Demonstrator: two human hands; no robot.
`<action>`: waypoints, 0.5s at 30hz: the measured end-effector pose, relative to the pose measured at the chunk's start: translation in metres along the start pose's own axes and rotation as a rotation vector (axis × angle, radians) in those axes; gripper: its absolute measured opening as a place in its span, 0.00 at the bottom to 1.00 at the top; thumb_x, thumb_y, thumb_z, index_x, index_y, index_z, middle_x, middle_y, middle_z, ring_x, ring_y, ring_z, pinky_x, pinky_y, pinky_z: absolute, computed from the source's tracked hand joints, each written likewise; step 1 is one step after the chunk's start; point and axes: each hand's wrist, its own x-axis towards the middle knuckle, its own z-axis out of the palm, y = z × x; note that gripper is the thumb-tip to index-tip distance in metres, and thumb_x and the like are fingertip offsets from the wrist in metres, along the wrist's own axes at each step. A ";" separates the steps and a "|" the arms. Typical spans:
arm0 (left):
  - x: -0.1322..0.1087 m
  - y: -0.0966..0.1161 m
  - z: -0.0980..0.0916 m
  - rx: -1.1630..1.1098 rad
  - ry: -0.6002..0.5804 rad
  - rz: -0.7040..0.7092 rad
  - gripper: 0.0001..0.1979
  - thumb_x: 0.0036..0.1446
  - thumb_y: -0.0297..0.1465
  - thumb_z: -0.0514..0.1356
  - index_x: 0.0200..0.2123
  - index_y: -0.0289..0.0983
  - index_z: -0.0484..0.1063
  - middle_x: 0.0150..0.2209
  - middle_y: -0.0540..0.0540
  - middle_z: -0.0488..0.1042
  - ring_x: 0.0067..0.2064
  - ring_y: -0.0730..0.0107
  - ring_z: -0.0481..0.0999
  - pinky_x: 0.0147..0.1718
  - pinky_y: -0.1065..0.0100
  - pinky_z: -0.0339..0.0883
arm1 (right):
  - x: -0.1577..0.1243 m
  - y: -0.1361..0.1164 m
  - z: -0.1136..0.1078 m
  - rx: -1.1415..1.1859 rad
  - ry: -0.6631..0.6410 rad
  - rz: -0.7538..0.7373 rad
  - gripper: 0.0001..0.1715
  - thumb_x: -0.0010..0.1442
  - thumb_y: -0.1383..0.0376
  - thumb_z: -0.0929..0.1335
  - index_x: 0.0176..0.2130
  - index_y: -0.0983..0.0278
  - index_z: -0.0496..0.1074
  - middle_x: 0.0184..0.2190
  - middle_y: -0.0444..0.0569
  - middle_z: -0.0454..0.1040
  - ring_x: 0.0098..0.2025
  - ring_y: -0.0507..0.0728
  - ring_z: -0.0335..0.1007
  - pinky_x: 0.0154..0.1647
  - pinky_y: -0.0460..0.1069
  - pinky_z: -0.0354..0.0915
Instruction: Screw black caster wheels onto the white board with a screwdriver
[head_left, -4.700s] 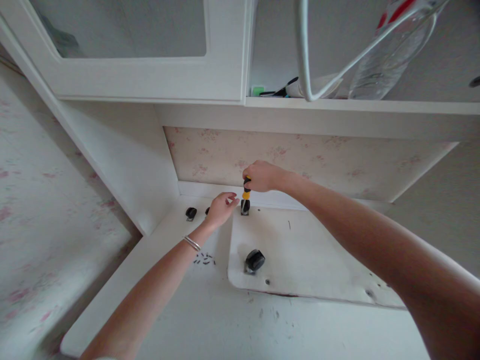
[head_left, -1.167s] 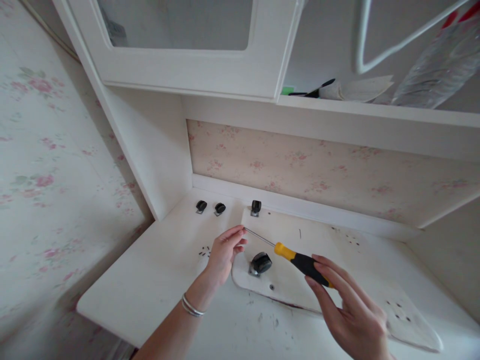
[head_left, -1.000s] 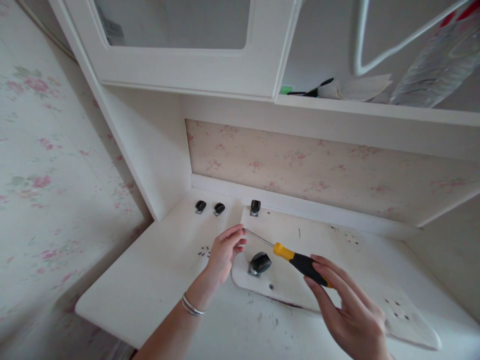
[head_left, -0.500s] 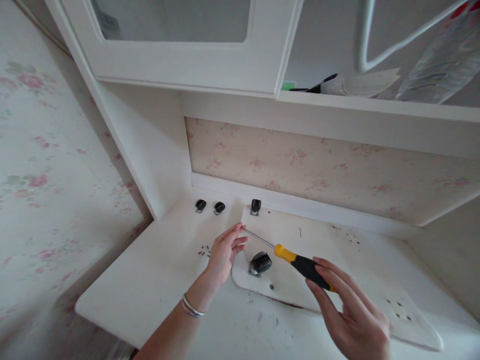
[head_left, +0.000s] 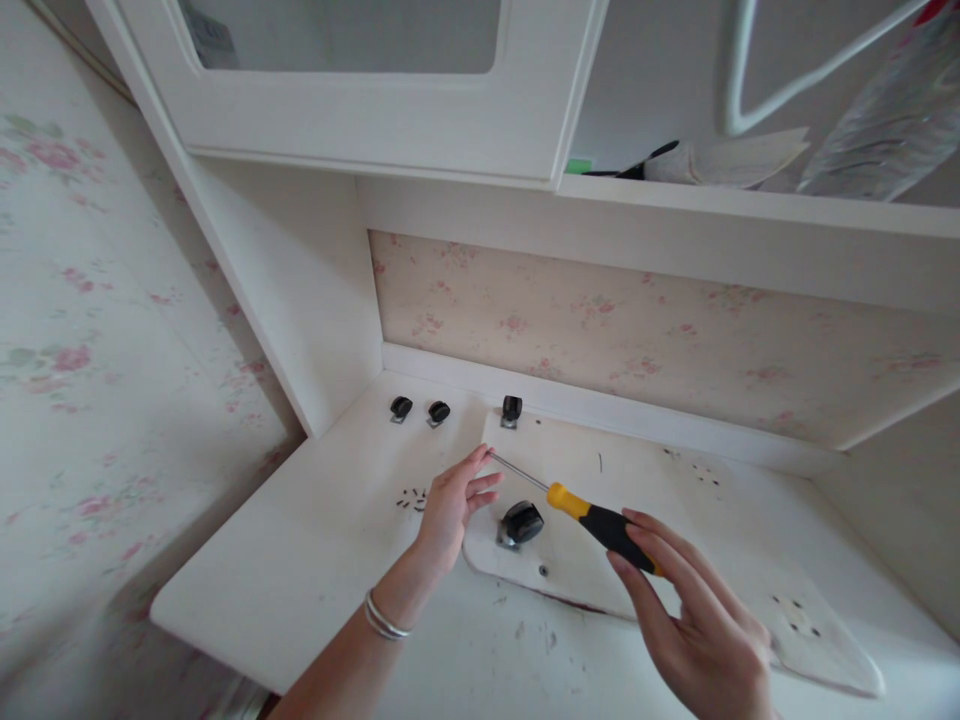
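Note:
My right hand is closed around the black and yellow handle of a screwdriver. Its metal shaft points left to the fingertips of my left hand. There the left thumb and forefinger pinch at the tip, while the other fingers are loosely extended; anything small between them is too small to make out. Below the shaft, a black caster wheel with a metal plate stands on a white board. Another caster is at the board's far left corner. Several small dark screws lie left of my left hand.
Two more casters sit on the white desktop at the back left. The board has groups of holes on its right. Overhead hang a white cabinet and an open shelf with papers and a clear plastic package.
My right hand and the screwdriver have shifted very slightly up and left. The left fingertips still meet the screwdriver's tip, and the view has tilted slightly.

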 end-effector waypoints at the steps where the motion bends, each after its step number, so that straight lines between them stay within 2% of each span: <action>1: 0.000 0.000 0.000 0.011 -0.001 0.005 0.17 0.59 0.36 0.62 0.50 0.39 0.78 0.59 0.38 0.71 0.47 0.59 0.80 0.38 0.69 0.74 | 0.000 0.000 0.000 0.000 -0.001 0.002 0.18 0.57 0.75 0.72 0.48 0.66 0.74 0.46 0.52 0.78 0.42 0.53 0.77 0.44 0.46 0.73; 6: 0.001 -0.003 -0.001 0.076 0.031 0.034 0.17 0.58 0.38 0.63 0.49 0.39 0.79 0.58 0.38 0.73 0.47 0.57 0.80 0.38 0.68 0.75 | 0.002 -0.002 -0.003 -0.002 -0.018 0.009 0.19 0.57 0.75 0.72 0.49 0.66 0.74 0.47 0.52 0.78 0.43 0.54 0.77 0.46 0.46 0.73; 15: 0.001 -0.004 -0.001 0.144 0.054 0.064 0.17 0.57 0.38 0.63 0.48 0.39 0.79 0.56 0.38 0.74 0.44 0.57 0.81 0.35 0.67 0.76 | 0.010 -0.007 -0.004 0.011 -0.099 -0.087 0.22 0.57 0.76 0.71 0.52 0.67 0.72 0.49 0.54 0.76 0.47 0.54 0.76 0.48 0.47 0.73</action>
